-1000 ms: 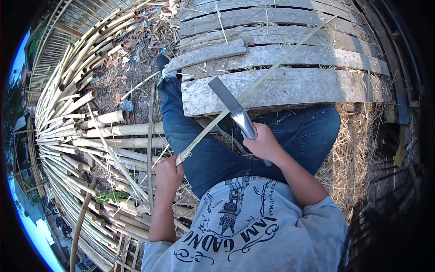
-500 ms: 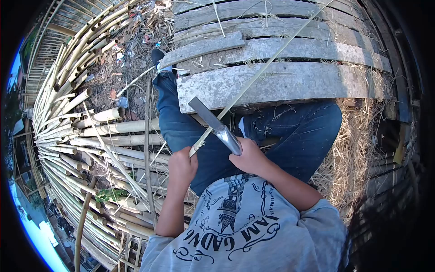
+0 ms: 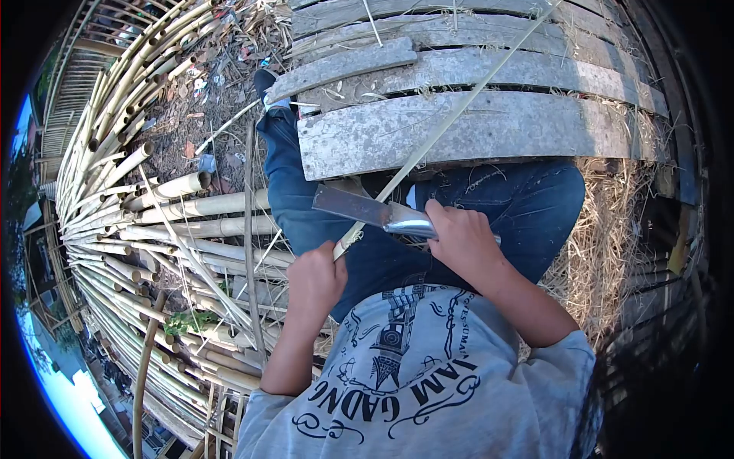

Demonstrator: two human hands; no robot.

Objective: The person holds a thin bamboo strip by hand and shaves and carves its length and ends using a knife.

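My left hand [image 3: 316,277] is closed around the near end of a long, thin bamboo strip [image 3: 447,116]. The strip slants up and away to the right, over the planks. A curled shaving clings to it just past my fist. My right hand [image 3: 465,239] grips the shiny metal handle of a knife [image 3: 350,206] with a broad, straight, dark blade. That blade points left and lies across the strip a little beyond my left hand; whether its edge is cutting in, I cannot tell.
A platform of weathered wooden planks [image 3: 451,131] stands over my legs, with a loose board [image 3: 344,69] on top. Many bamboo poles [image 3: 214,205] are stacked at the left. Straw-like shavings [image 3: 600,260] cover the ground at right. Litter lies beyond my foot.
My right hand has moved right and slightly up, and the knife has swung from a steep slant to nearly level across the strip. My left hand keeps its hold, shifted slightly right.
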